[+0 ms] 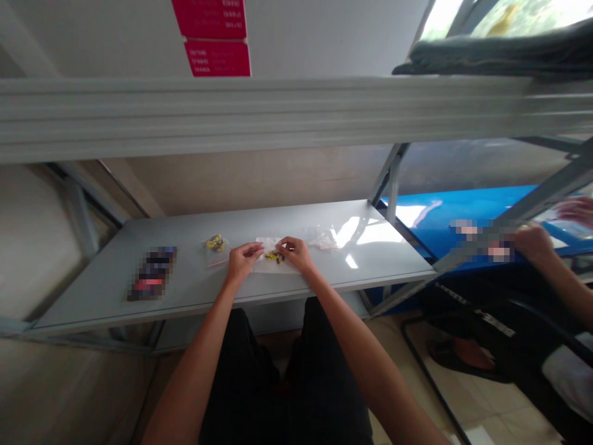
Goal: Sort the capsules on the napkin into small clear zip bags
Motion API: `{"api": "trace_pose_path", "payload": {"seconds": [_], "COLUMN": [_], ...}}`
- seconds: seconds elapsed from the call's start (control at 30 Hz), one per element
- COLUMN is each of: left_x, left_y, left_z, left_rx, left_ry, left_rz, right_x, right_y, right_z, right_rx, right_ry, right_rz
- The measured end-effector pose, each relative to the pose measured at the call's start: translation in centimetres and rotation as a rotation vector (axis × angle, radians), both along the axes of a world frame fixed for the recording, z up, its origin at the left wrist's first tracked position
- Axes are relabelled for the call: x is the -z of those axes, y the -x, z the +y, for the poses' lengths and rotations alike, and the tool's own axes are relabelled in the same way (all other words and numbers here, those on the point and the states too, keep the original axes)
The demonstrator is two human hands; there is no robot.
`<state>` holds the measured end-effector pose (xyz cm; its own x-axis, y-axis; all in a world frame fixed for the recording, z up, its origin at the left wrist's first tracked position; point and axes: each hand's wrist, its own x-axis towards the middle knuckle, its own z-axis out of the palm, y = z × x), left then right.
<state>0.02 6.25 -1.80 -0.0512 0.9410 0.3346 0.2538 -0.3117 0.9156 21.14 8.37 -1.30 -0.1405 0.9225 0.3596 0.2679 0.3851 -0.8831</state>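
My left hand (243,261) is closed in a pinch at the left side of a white sheet (266,267) on the grey table. Facing it, my right hand (296,253) also has its fingers pressed together, just above the sheet. Whatever is between the fingertips of either hand is too small to make out. Several small yellow-and-black pieces (275,256) lie in a loose pile on the sheet between my hands. Left of my left hand, a clear plastic bag (215,261) lies flat with more yellow-and-black pieces (215,242) at its top.
A blurred-out dark object (152,272) lies on the table's left part. Crumpled clear plastic (324,238) rests right of my hands. A shelf beam (278,117) crosses above the table (380,262). At right, another person's hand (535,244) is by a blue table (435,207).
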Motion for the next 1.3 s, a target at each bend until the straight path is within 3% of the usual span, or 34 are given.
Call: {"api": "trace_pose_path", "payload": {"seconds": [0.17, 0.37, 0.57, 0.8, 0.93, 1.1, 1.2, 1.3], "left_x": [0.0, -0.1, -0.3, -0.5, -0.5, -0.3, -0.3, -0.5], "left_y": [-0.1, -0.1, -0.2, -0.3, -0.3, -0.3, -0.4, -0.5], "left_z": [0.0, -0.1, -0.3, -0.4, -0.5, -0.5, -0.5, -0.6], "left_rx": [0.005, -0.015, -0.04, -0.024, -0.04, -0.049, -0.059, -0.061], "left_ry": [0.012, -0.002, 0.011, 0.001, -0.016, -0.004, 0.009, 0.003], "left_rz": [-0.028, -0.008, 0.062, 0.054, 0.059, 0.044, 0.038, 0.036], "right_x": [-0.1, -0.6, -1.5, -1.9, -2.4, -2.8, -2.4, -1.9], "right_y": [0.0, 0.3, -1.3, -8.3, -9.1, -6.9, -6.8, -8.2], "right_z": [0.0, -0.5, -1.4, -1.7, -2.0, -1.3, -0.7, -0.7], "right_rx": [0.021, 0.11, 0.5, 0.737, 0.894, 0.584, 0.499, 0.52], "right_ry": [-0.034, -0.074, -0.032, 0.11, -0.038, -0.371, -0.317, -0.219], "right_rz": [0.002, 0.193, 0.221, 0.099, -0.177, -0.685, -0.863, -0.93]}}
